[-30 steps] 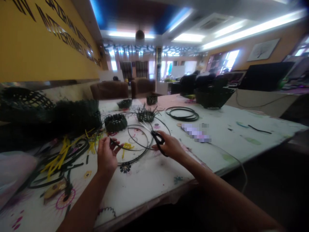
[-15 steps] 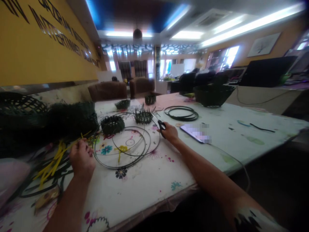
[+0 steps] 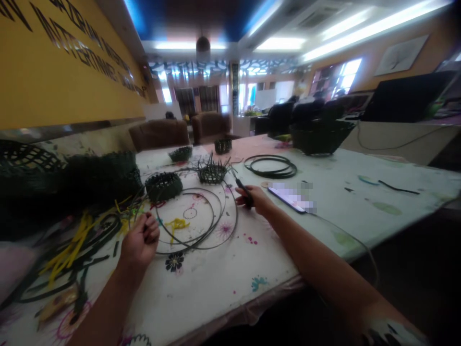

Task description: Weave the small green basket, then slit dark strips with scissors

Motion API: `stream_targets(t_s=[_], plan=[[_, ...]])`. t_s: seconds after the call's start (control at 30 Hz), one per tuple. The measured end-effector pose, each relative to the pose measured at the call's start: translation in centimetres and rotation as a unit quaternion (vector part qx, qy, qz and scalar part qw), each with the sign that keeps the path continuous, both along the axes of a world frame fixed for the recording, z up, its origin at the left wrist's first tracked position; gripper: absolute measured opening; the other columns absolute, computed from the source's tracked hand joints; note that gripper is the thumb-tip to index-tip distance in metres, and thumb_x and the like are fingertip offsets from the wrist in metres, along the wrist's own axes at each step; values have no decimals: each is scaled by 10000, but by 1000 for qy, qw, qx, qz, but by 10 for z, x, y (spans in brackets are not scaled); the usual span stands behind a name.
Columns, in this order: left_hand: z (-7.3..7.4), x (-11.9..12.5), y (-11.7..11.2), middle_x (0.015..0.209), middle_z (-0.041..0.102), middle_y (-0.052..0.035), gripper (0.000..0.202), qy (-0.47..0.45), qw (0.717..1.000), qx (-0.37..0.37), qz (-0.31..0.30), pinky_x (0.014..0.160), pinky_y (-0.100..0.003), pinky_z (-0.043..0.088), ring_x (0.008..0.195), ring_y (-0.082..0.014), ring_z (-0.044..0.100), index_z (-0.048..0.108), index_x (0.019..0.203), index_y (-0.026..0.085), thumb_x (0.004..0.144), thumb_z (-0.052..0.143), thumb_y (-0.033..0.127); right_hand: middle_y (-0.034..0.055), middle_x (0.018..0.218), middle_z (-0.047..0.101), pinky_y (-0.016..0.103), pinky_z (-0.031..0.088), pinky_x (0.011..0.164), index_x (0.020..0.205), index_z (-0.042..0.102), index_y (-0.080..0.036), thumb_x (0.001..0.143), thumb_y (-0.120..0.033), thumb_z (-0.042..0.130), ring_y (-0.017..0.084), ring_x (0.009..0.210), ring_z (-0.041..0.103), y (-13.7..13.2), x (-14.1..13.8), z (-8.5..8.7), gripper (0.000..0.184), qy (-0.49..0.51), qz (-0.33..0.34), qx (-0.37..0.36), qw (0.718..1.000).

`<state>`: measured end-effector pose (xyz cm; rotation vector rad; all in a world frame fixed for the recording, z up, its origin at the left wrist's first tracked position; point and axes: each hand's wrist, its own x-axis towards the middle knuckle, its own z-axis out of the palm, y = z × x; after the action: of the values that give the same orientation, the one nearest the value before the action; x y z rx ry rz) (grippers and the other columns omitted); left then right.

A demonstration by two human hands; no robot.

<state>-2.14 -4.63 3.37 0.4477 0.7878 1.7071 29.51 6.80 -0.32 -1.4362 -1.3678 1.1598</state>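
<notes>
My right hand (image 3: 260, 201) is closed around dark-handled scissors (image 3: 243, 188) over the table, their blades pointing away toward an unfinished woven basket (image 3: 212, 173) with loose upright strands. Curled into a fist, my left hand (image 3: 142, 235) is at the left edge of several thin hoops (image 3: 209, 240) of dark cane or strip. What its fingers hold, if anything, is hidden. Behind it sits a small round dark green woven basket (image 3: 163, 186). Short yellow strips (image 3: 177, 226) lie inside the hoops.
Left are yellow strips (image 3: 74, 250), dark strips and large dark woven baskets (image 3: 104, 178). A coil of dark strip (image 3: 270, 166), a phone (image 3: 288, 198) with a cable and a large dark basket (image 3: 320, 138) are on the right. Two small baskets stand farther back.
My left hand has moved right, away from the yellow strips, and its fingers are more tightly curled. My right hand still grips the scissors, now turned somewhat. The view has shifted slightly.
</notes>
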Motion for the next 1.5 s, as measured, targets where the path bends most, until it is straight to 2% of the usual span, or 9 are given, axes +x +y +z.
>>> stream_targets(t_s=[0.2,0.33,0.57,0.83,0.93,1.03,1.2,1.27,1.5], plan=[[-12,3,2,618,410,32,117,116,991,-32,-63,304,-109,200,370,-13,264,550,809,110,903,481,105,6,699,633,178,472,450,1103,590,-110,894,-356,653,92,531,603,-7,-3,5,330,55,-11,2,998],[-18,1,1,588,389,54,194,168,980,-41,-101,288,-116,182,358,-21,208,604,958,130,869,596,302,25,621,637,177,447,412,1051,623,-107,827,-396,717,103,472,596,-11,-6,6,377,49,-15,9,999],[-25,-2,1,525,398,66,281,246,951,-67,-177,293,-115,178,346,-12,207,585,792,131,710,759,336,22,627,656,181,417,428,1078,656,-129,722,-389,796,114,473,597,-2,2,6,462,-37,-61,39,997],[-17,-4,3,538,413,60,118,199,977,-44,-60,293,-123,185,340,-23,237,559,773,132,779,657,198,27,576,646,198,423,461,973,701,-108,686,-378,814,139,490,612,3,10,-2,410,-97,-64,44,992],[-14,-8,6,533,409,55,102,164,986,-36,18,296,-133,172,337,-24,237,538,733,125,828,575,125,17,584,645,188,415,436,994,695,-121,689,-397,808,127,469,601,2,5,-4,427,-96,-54,45,993],[-12,-17,9,511,378,65,153,147,985,-32,85,305,-142,165,331,-24,230,525,720,126,867,503,89,9,567,630,184,408,416,973,694,-119,694,-397,804,120,449,583,2,3,-5,409,-89,-44,47,994],[-7,-28,8,568,460,51,97,137,976,-12,169,319,-143,172,343,-20,250,564,838,134,902,494,117,-2,533,608,167,379,394,946,687,-108,705,-344,802,111,445,574,3,2,-5,357,-65,-30,45,996],[-3,-27,6,553,423,56,136,125,977,11,171,321,-150,173,350,-31,249,560,853,149,935,453,139,-5,530,605,163,375,383,947,681,-110,709,-332,802,107,437,568,1,1,-4,347,-49,-27,41,998],[2,-18,1,520,312,67,321,17,998,33,53,315,-165,192,345,-38,226,496,774,129,1010,295,212,13,553,624,150,353,344,904,658,-115,712,-339,816,98,417,564,-10,-4,2,334,50,-10,11,999]])
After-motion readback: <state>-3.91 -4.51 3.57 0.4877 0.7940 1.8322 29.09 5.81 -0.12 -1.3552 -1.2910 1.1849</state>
